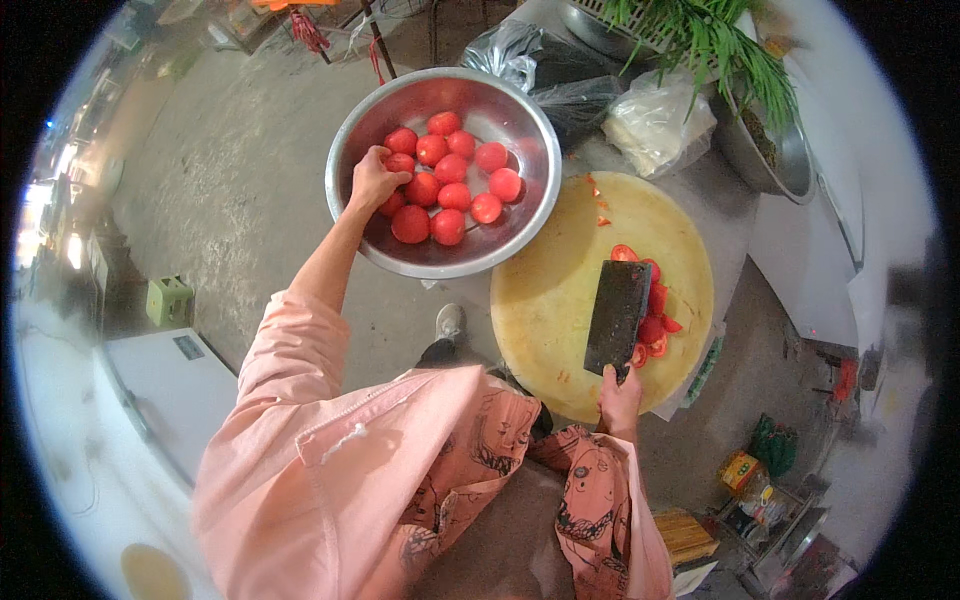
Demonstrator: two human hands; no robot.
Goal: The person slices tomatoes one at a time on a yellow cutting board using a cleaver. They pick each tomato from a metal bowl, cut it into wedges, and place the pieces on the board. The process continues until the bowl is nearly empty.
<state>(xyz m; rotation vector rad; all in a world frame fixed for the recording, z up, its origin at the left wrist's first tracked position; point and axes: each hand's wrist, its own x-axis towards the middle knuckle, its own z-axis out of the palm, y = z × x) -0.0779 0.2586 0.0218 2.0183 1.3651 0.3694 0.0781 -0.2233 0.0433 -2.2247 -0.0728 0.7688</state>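
Note:
A wide metal bowl [517, 187] holds several whole red tomatoes [451, 169]. My left hand [377, 178] reaches over its left rim, fingers curled around one tomato [400, 163] among the others. In my right hand [621, 401] is the handle of a dark cleaver [617, 319], its broad blade lying over the round yellow cutting board [555, 315]. Cut tomato pieces [654, 326] lie along the blade's right edge, some partly covered by it. Small tomato scraps [603, 220] dot the board's far side. The bowl overlaps the board's upper left edge.
Behind the board are a clear plastic bag [660, 124] with pale contents, dark plastic bags [574, 97] and long green leaves [697, 45]. A metal basin [772, 161] stands at the far right. On the floor are a green stool [169, 300] and an oil bottle [742, 474].

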